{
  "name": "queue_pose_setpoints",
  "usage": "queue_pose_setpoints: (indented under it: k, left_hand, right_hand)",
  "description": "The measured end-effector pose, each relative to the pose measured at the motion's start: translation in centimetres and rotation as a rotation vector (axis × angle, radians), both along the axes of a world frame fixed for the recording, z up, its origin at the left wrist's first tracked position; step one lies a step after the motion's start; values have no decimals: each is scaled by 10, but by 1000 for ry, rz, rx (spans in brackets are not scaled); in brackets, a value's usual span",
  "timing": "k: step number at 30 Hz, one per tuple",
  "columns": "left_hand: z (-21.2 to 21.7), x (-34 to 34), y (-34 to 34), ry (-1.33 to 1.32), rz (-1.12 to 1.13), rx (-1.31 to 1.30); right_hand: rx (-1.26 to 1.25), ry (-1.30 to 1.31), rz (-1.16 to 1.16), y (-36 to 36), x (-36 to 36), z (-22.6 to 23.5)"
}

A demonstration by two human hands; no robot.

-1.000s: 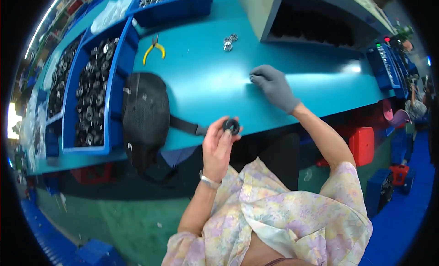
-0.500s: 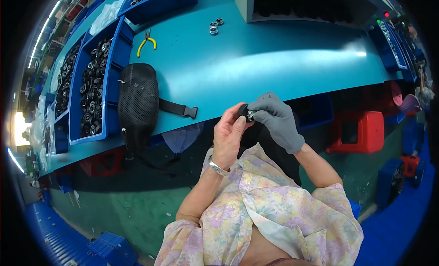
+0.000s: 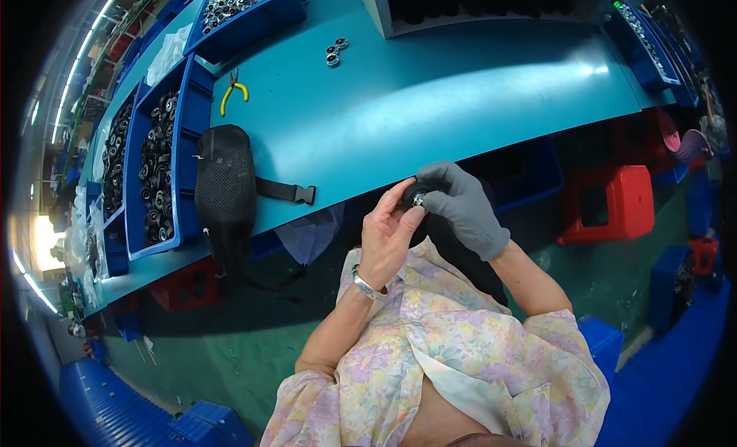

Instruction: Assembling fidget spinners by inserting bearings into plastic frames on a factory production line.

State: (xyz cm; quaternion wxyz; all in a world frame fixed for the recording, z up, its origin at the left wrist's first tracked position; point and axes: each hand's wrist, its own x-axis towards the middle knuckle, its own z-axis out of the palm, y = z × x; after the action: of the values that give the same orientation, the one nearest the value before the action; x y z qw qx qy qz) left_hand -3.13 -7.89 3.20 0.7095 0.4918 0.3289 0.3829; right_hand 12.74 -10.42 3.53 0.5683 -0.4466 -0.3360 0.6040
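Note:
In front of my body, just off the table's near edge, a small black wheel (image 3: 411, 193) with a shiny metal part on it is held between both hands. My left hand (image 3: 387, 233), bare and with a silver bracelet at the wrist, pinches it between thumb and fingers. Closing on it from the other side is my right hand (image 3: 465, 213) in a grey glove, its thumb at the metal part and its fingers over the wheel's top. The fingers hide much of the piece.
A black mesh waist bag (image 3: 225, 174) lies on the blue-green table (image 3: 345, 124). Behind it are yellow-handled pliers (image 3: 233, 94) and several small metal-and-black parts (image 3: 333, 55). Blue bins hold black wheels (image 3: 158, 170) and shiny parts (image 3: 234, 5). A red stool (image 3: 610, 205) stands right.
The view has shifted, so the table things sit a little lower and further left. My gloved fingers have moved further over the top of the wheel, which both hands still hold.

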Motion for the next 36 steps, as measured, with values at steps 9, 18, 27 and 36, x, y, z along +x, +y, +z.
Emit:
queue_pose_setpoints:
  k: [9,18,27,36]
  left_hand:
    - [10,1,-5,510,104,553]
    - [-15,6,-12,605,233,668]
    - [-26,15,-12,613,344,655]
    - [-25,-2,1,167,153,66]
  right_hand:
    - [44,-86,-29,-8,-11,-5]
    - [50,-132,-188,-13,-32,-23]
    - [195,-583,-445,-6,-46,-41]
    - [111,-217,-192,-15,-30,-38]
